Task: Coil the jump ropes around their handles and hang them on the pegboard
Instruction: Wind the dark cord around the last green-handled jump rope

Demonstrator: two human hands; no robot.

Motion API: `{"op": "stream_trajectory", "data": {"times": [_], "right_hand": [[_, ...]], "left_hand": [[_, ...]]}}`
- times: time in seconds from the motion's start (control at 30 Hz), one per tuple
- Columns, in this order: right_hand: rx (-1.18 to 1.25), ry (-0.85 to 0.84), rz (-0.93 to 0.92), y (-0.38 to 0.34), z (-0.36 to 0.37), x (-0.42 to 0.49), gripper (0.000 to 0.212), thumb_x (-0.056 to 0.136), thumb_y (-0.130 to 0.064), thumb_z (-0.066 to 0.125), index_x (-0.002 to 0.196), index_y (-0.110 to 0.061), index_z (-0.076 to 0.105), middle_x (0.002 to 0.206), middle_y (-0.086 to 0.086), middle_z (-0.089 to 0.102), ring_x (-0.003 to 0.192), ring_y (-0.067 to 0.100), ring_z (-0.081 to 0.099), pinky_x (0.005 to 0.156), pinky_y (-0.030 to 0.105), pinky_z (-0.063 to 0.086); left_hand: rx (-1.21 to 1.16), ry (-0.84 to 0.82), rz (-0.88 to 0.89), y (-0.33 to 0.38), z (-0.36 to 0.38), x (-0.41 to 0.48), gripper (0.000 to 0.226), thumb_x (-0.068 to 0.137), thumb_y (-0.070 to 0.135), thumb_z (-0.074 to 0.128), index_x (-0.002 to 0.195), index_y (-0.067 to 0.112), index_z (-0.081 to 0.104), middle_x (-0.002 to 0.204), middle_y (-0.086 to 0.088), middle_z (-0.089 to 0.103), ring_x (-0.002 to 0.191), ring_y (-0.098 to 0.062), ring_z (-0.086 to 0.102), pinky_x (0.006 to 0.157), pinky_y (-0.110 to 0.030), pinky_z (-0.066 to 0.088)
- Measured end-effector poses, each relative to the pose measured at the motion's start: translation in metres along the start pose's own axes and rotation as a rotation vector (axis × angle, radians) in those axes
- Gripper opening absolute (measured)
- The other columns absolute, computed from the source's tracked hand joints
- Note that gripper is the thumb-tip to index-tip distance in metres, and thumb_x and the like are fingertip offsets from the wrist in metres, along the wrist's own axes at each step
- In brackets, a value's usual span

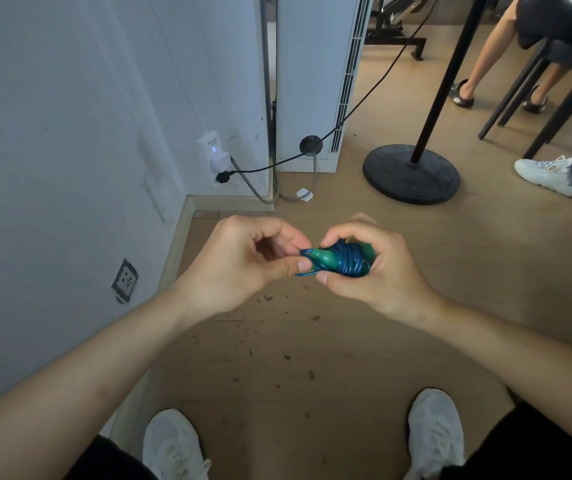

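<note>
On the left a white wall [52, 133] runs down to a pale baseboard [173, 251]. A wall socket [125, 280] sits low on it, its plate tilted (it looks loose at one side). Further along, near the corner, a white adapter [212, 150] with a small blue light carries a black plug [223, 176]. Its black cable [353, 109] rises to the right across a tall white floor-standing unit [312, 81].

The floor [312, 358] is light wood planking, scattered with small dark flecks. Above it, at mid-frame, the left hand [243, 265] pinches the rope's free blue end between thumb and forefinger, the other fingers curled in. Just right of it the jump rope [350, 263] is a tight blue coil around green handles [326, 258]. The right hand [381, 268] grips the coil, fingers curled over the top and thumb beneath. Two white shoes [173, 445] stand below.

Further right are a round black stand base [411, 174], dark chair legs [527, 98] and a seated person's legs [485, 53].
</note>
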State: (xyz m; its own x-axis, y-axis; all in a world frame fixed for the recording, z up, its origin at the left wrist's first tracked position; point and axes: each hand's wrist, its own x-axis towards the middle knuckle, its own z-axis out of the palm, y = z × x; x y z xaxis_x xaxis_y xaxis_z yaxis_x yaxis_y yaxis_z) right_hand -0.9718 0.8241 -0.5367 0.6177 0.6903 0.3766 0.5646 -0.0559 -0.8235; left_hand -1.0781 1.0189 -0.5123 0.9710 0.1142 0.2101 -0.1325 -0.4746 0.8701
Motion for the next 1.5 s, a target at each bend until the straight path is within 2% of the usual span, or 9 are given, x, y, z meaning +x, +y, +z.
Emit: {"op": "stream_trajectory", "data": {"times": [0.3,0.47,0.67,0.8,0.97,1.13,1.27,1.4,1.5], "right_hand": [[0.086,-0.073,-0.001,-0.001,0.000,-0.003,0.032,0.066,-0.007,0.085,0.093,-0.016,0.070,0.092,0.005,0.060,0.082,0.019,0.059,0.077,0.029,0.046],[0.103,-0.117,-0.009,-0.002,0.000,-0.003,0.032,0.065,-0.008,0.085,0.093,-0.016,0.071,0.091,0.007,0.059,0.083,0.022,0.058,0.077,0.031,0.046],[-0.043,-0.047,-0.142,-0.009,-0.003,-0.004,0.030,0.066,-0.001,0.086,0.090,-0.008,0.071,0.092,0.009,0.057,0.084,0.021,0.059,0.076,0.031,0.048],[-0.156,-0.007,-0.250,-0.010,-0.004,-0.005,0.027,0.066,0.001,0.087,0.088,-0.004,0.072,0.092,0.007,0.054,0.081,0.019,0.058,0.072,0.026,0.046],[-0.233,-0.008,-0.319,-0.007,-0.005,-0.006,0.024,0.068,-0.001,0.086,0.088,-0.003,0.073,0.093,0.008,0.054,0.078,0.019,0.057,0.070,0.025,0.046],[-0.274,-0.053,-0.375,-0.004,-0.004,-0.007,0.026,0.072,-0.008,0.088,0.092,-0.002,0.073,0.095,0.009,0.055,0.080,0.019,0.057,0.071,0.024,0.047],[-0.151,-0.074,-0.222,-0.004,-0.005,-0.008,0.024,0.075,-0.008,0.085,0.094,-0.009,0.071,0.095,0.005,0.057,0.084,0.018,0.058,0.075,0.025,0.046],[0.138,-0.072,0.190,-0.005,-0.003,-0.001,0.017,0.081,-0.019,0.074,0.092,-0.029,0.066,0.083,-0.001,0.065,0.067,0.010,0.062,0.058,0.033,0.053],[0.403,-0.169,0.445,-0.005,0.001,0.004,0.012,0.086,-0.020,0.068,0.096,-0.025,0.067,0.091,0.002,0.071,0.069,0.021,0.069,0.051,0.032,0.051]], "left_hand": [[-0.028,-0.071,-0.004,0.002,-0.001,0.000,0.015,0.076,0.019,0.081,0.087,0.014,0.073,0.080,-0.001,0.073,0.075,-0.022,0.070,0.076,-0.049,0.059],[0.016,-0.109,0.002,0.004,-0.002,-0.001,0.015,0.080,0.007,0.083,0.082,0.013,0.069,0.074,0.003,0.070,0.068,-0.017,0.065,0.067,-0.037,0.057],[0.391,0.006,0.318,0.005,0.002,-0.008,0.010,0.089,0.016,0.075,0.092,0.016,0.065,0.078,0.008,0.063,0.071,-0.013,0.060,0.065,-0.031,0.051],[0.235,0.067,0.293,0.006,0.009,-0.012,0.011,0.082,0.006,0.081,0.086,0.012,0.073,0.078,0.005,0.070,0.072,-0.014,0.065,0.070,-0.026,0.054],[-0.138,-0.022,0.086,0.004,0.011,-0.014,0.015,0.079,-0.003,0.080,0.090,0.005,0.073,0.085,-0.008,0.075,0.076,-0.024,0.069,0.077,-0.032,0.056],[-0.384,-0.012,-0.161,0.003,0.015,-0.010,0.025,0.079,0.017,0.082,0.101,0.014,0.071,0.081,-0.013,0.072,0.076,-0.019,0.064,0.077,-0.031,0.049],[-0.651,0.079,-0.240,0.003,0.009,-0.003,0.019,0.083,0.010,0.070,0.101,0.018,0.070,0.077,-0.009,0.055,0.072,-0.011,0.055,0.070,-0.021,0.051],[-0.850,0.241,-0.206,0.004,0.000,0.004,0.021,0.095,-0.004,0.052,0.095,0.016,0.056,0.067,0.005,0.059,0.068,-0.011,0.058,0.069,-0.023,0.055],[-0.919,0.306,-0.180,0.002,-0.002,0.007,0.025,0.096,-0.005,0.050,0.090,0.019,0.052,0.068,0.004,0.059,0.070,-0.012,0.060,0.070,-0.024,0.055]]}}
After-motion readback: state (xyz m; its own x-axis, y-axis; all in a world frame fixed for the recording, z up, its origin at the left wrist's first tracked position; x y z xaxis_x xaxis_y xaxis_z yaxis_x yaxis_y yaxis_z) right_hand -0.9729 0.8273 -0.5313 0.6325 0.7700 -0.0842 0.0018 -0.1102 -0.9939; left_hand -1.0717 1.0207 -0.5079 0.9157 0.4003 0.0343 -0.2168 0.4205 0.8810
